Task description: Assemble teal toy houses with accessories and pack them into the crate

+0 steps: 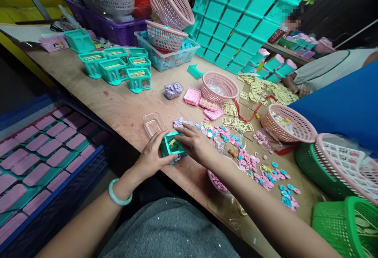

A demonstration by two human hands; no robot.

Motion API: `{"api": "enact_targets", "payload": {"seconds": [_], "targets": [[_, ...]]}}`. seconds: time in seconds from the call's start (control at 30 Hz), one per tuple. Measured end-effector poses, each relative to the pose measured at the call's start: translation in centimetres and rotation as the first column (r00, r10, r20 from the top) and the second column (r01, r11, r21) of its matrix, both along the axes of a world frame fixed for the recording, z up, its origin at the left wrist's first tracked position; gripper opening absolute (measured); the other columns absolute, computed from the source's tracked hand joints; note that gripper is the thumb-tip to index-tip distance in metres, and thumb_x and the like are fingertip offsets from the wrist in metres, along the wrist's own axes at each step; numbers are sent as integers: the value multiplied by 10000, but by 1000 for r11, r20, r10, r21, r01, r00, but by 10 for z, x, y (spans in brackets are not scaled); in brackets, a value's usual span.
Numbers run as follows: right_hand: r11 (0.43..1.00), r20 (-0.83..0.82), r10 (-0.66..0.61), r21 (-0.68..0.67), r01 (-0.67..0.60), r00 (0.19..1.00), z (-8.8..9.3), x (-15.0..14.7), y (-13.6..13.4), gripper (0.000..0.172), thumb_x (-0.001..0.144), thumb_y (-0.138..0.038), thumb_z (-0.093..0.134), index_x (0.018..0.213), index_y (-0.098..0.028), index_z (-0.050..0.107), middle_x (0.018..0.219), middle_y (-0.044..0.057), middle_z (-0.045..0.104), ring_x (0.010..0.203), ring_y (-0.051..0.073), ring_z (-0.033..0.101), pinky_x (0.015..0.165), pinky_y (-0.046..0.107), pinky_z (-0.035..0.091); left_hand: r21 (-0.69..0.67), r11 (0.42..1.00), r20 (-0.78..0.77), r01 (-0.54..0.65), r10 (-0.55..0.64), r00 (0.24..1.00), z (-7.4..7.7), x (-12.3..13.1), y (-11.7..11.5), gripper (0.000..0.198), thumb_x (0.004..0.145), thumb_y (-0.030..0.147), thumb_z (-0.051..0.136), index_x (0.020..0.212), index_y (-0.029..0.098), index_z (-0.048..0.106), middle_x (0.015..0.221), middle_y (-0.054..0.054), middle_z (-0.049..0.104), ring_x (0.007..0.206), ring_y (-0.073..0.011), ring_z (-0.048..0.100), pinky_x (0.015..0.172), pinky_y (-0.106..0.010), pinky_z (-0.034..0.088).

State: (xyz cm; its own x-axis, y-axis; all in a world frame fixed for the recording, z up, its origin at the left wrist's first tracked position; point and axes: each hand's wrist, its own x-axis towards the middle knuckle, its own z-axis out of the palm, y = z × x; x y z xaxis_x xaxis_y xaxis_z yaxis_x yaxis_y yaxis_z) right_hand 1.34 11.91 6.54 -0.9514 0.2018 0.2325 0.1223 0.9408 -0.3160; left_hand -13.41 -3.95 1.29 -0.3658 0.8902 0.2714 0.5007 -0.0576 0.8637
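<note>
A small teal box (167, 141) with an open top stands near the table's front edge, pale yellow pieces inside it. My left hand (152, 153) is wrapped round its left side, thumb across the near face. The fingers of my right hand (193, 141) reach over the box's right rim; whether they pinch a small piece is hidden. Just behind sits a clear empty tray (154, 123). Small lilac pieces (180, 122) lie beyond my right fingertips, and pink and blue pieces (226, 134) are scattered to the right.
Filled teal boxes (113, 67) stand at the back left. Pink baskets (220, 86) and yellow frames (265, 86) are farther right. Teal boxes are stacked (230, 21) behind. A blue crate (97, 157) is at left. Another person's hand (301, 91) rests at the far right.
</note>
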Motion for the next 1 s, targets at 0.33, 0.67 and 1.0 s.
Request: {"api": "enact_targets", "payload": {"seconds": [0.33, 0.67, 1.0], "targets": [[815, -342, -522, -471, 338, 781, -6, 19, -52, 140, 973, -283, 579, 1096, -220, 602, 957, 57, 643, 840, 181, 636, 766, 355, 567, 44, 982, -47, -181, 183, 982, -1, 5, 6, 734, 772, 495, 810, 1392, 252, 502, 1321, -109, 623, 1233, -290, 620, 1032, -443, 530], [844, -224, -476, -386, 372, 850, -70, 31, -80, 221, 964, -292, 561, 1170, -213, 567, 991, 102, 692, 897, 244, 677, 789, 381, 567, 61, 996, -168, -66, 76, 983, -16, 15, 5, 809, 831, 513, 747, 1485, 248, 351, 1406, -154, 544, 1306, -314, 565, 1071, -476, 495], [840, -213, -474, -401, 365, 854, -66, 34, -83, 99, 980, -276, 528, 1038, -209, 572, 891, 87, 663, 816, 232, 636, 732, 349, 524, 103, 991, -214, -84, 105, 971, -30, 10, 6, 779, 824, 529, 741, 1454, 247, 380, 1377, -137, 596, 1278, -306, 612, 1053, -442, 517]]}}
